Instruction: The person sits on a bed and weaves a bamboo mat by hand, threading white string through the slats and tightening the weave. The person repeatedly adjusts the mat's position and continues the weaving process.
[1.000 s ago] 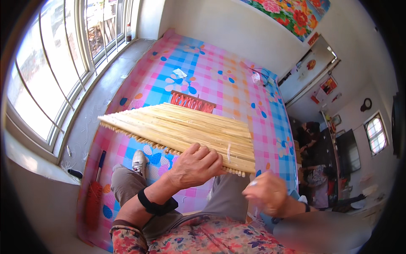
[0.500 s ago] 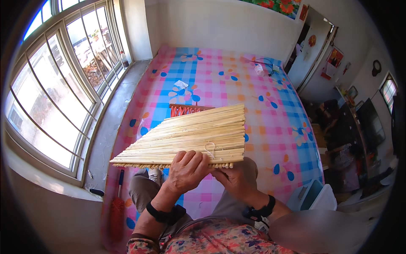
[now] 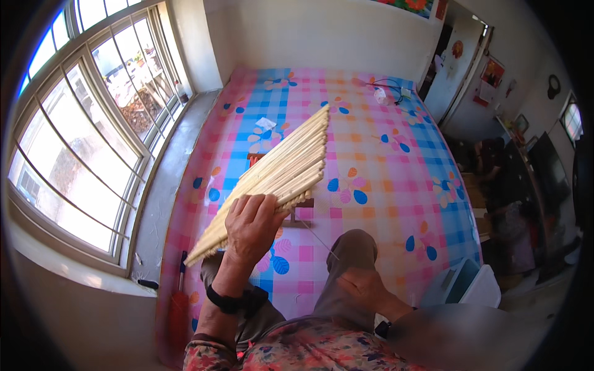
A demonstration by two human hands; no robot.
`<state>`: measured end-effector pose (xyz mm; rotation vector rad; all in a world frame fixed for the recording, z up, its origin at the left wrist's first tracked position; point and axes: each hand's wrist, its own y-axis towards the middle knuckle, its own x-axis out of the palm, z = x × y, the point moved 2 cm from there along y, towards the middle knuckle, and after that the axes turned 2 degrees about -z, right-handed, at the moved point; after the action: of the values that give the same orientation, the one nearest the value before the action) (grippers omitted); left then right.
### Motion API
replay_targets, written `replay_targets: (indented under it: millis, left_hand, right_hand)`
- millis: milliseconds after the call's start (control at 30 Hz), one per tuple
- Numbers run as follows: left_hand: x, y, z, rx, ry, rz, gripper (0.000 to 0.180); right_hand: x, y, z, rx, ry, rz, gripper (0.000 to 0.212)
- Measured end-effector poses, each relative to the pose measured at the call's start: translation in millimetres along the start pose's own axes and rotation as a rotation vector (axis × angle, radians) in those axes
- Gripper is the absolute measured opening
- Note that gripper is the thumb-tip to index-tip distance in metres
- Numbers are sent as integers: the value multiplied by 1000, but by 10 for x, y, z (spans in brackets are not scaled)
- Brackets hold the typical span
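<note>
My left hand grips the near edge of a mat of pale straw-coloured stalks laid side by side. The mat is tilted, its far right corner raised and its left end low. A thin thread runs taut from beneath the mat to my right hand, which is closed in a pinch beside my right knee. Whether a needle is also in those fingers I cannot make out. Behind the mat a small part of a red slatted thing shows; a brown wooden piece peeks out below the mat's right side.
I sit on a checked, flowered sheet. A red long-handled brush lies at left, by the sill of a barred window. At right stand light plastic bins. A small white packet and a dark cable lie farther off.
My right hand has left the mat and moved down and right, drawing the thread out. My left hand has turned the mat so its right end points up and away.
</note>
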<state>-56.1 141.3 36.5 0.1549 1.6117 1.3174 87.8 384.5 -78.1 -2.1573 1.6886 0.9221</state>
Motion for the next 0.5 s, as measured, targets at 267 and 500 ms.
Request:
replay_targets:
  millis: [267, 500]
  left_hand:
    - [159, -210, 204, 58, -19, -17, 34]
    - [166, -384, 446, 191, -74, -203, 34]
  right_hand:
    - [-379, -22, -64, 56, -219, 80, 32]
    - [160, 709, -266, 87, 661, 108, 30]
